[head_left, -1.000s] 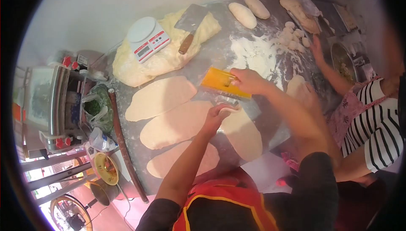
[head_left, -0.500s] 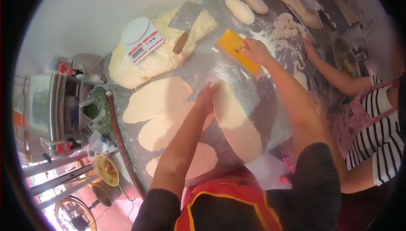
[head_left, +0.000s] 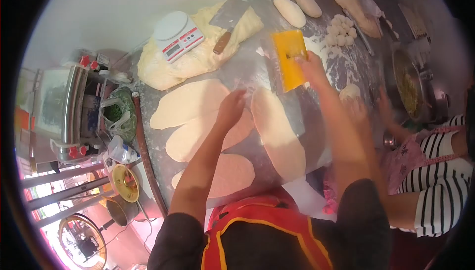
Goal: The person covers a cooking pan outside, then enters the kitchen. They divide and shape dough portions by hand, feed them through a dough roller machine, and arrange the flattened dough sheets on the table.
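My right hand (head_left: 313, 69) grips the edge of a flat yellow rectangular packet (head_left: 288, 57), tilted up above the work table. Nearer the middle, my left hand (head_left: 232, 107) hovers by the upper end of a long flattened dough piece (head_left: 279, 134), apart from it. Its fingers look curled together, and anything between them is too blurred to make out. Three more flattened dough pieces lie on the left: an upper one (head_left: 190, 102), a middle one (head_left: 198, 141) partly behind my left forearm, and a lower one (head_left: 230, 176).
A white kitchen scale (head_left: 178, 35) and a cleaver (head_left: 230, 15) rest on a large dough mass (head_left: 153, 67). Small dough balls (head_left: 341, 30) and two dough loaves (head_left: 290, 12) lie at the back. On the right, a co-worker's hand (head_left: 356, 109) touches dough beside a metal bowl (head_left: 405, 82).
My left hand has come off the long dough piece and moved left. My right hand has swung the yellow packet more upright. The co-worker's hands have moved nearer, and the view has shifted slightly.
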The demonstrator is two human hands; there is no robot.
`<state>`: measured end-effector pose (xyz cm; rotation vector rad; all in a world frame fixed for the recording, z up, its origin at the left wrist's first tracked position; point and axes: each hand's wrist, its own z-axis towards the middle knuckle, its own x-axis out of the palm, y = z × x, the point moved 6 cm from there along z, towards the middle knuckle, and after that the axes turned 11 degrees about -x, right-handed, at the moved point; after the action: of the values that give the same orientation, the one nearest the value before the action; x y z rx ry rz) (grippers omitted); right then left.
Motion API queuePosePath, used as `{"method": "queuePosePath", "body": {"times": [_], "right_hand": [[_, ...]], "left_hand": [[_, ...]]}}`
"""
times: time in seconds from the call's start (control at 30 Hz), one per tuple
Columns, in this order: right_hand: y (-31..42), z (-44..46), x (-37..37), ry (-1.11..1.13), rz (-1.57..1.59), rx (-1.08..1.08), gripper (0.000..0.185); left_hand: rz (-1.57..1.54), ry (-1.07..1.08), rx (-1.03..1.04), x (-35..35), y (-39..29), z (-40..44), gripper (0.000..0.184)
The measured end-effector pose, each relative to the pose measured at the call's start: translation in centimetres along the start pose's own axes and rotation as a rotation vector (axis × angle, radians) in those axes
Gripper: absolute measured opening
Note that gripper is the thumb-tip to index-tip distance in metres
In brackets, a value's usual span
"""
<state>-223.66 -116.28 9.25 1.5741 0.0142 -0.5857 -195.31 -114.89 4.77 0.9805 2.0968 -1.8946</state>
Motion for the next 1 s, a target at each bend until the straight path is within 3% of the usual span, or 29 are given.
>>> {"method": "queuePosePath", "body": {"times": [0.1,0.13,0.23,0.33,0.43,0.53,0.63,0.7,0.77,0.83,1.0], "right_hand": [[-1.6,0.2,3.0,-0.083,0.373,0.177,0.027],[-4.1,1.4,4.2,-0.098,0.409,0.192,0.030],[-4.4,3.2,6.1,-0.271,0.274,0.163,0.030],[1.2,3.9,6.8,-0.287,0.171,0.031,0.036],[4.5,5.8,7.3,-0.376,0.109,0.029,0.035],[1.6,11.2,10.8,-0.382,0.816,0.004,0.035],[-0.4,11.3,14.2,-0.122,0.828,0.343,0.035],[-0.6,9.8,15.4,0.074,0.353,0.061,0.038],[3.5,8.2,17.9,0.112,0.082,-0.212,0.042],[8.9,1.8,13.0,-0.048,-0.050,-0.332,0.048],[8.9,-10.6,7.9,-0.055,-0.376,-0.529,0.053]], "left_hand": [[-0.014,-0.086,0.046,-4.3,0.8,-7.1,0.026],[-0.027,-0.105,-0.047,-5.4,1.9,-9.3,0.025],[-0.039,-0.180,-0.235,-8.3,4.9,-15.4,0.024],[-0.029,-0.263,-0.325,-10.0,5.7,-19.9,0.024],[-0.106,-0.332,-0.364,-10.8,6.5,-22.5,0.024],[-0.160,-0.370,-0.340,-10.7,6.6,-22.7,0.025],[-0.135,-0.312,-0.373,-10.3,6.1,-23.2,0.026],[-0.080,-0.298,-0.337,-9.9,6.3,-22.5,0.027],[0.119,-0.380,-0.177,-10.6,5.3,-21.6,0.028],[0.259,-0.347,-0.118,-10.3,5.1,-22.0,0.029],[0.403,-0.222,0.010,-7.7,5.1,-19.2,0.038]]}}
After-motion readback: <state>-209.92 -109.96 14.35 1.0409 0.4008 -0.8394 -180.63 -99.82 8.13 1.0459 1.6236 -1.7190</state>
